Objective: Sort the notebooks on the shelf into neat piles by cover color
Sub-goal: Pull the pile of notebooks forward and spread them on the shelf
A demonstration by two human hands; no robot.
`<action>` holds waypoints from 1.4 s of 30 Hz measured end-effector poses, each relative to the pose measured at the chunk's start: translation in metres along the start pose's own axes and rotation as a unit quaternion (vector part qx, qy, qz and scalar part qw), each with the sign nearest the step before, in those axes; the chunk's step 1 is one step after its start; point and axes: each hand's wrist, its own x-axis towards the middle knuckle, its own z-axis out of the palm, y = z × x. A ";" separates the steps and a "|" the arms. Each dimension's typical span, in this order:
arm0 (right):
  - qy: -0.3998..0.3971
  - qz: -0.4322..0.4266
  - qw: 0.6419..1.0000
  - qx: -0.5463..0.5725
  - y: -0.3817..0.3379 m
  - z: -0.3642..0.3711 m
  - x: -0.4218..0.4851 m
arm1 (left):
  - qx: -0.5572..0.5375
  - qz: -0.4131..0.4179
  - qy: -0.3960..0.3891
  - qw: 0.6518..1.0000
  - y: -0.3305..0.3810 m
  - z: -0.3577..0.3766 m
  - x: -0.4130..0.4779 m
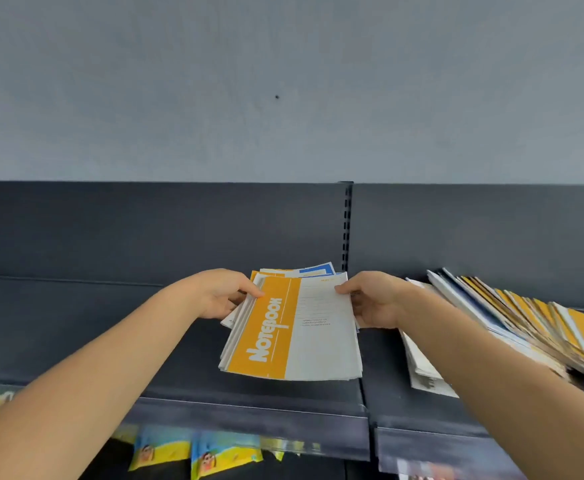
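Right now my left fingers [249, 291] and right fingers [346, 289] pinch the far corners of the stack [318, 344], thumbs on top, over the shelf [110, 341] at centre. Its long axis runs 6 to 12 o'clock, tipped slightly toward 1, with the orange band at 9 o'clock. More notebooks [526, 320] slump at 3 o'clock.
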 end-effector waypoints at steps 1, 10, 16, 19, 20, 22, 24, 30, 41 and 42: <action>-0.003 0.000 1.000 -0.001 0.000 0.015 0.004 | 0.000 -0.003 0.004 1.000 -0.006 -0.015 0.001; -0.032 0.030 0.998 -0.049 -0.006 0.142 0.051 | -0.024 -0.028 0.026 0.999 -0.056 -0.133 0.016; -0.049 0.041 0.995 -0.077 -0.010 0.196 0.084 | -0.022 -0.027 0.056 0.998 -0.074 -0.180 0.025; -0.053 0.063 0.995 -0.063 -0.010 0.228 0.095 | -0.016 -0.028 0.056 0.998 -0.083 -0.210 0.032; -0.054 0.067 0.994 -0.061 -0.010 0.241 0.099 | -0.015 -0.026 0.056 0.998 -0.086 -0.221 0.034; -0.047 0.068 0.995 -0.058 -0.010 0.268 0.108 | -0.016 -0.019 0.057 0.998 -0.096 -0.247 0.042; -0.032 0.063 0.996 -0.054 -0.008 0.298 0.120 | -0.008 -0.010 0.052 0.999 -0.108 -0.276 0.048; 0.018 0.043 0.998 -0.032 0.005 0.407 0.148 | 0.049 0.072 0.032 0.996 -0.139 -0.380 0.053; 0.098 -0.342 0.934 0.031 -0.018 0.557 0.172 | -0.104 0.365 0.094 0.920 -0.147 -0.498 0.040; 0.095 -0.356 0.929 0.024 -0.017 0.562 0.173 | -0.114 0.372 0.098 0.916 -0.150 -0.502 0.041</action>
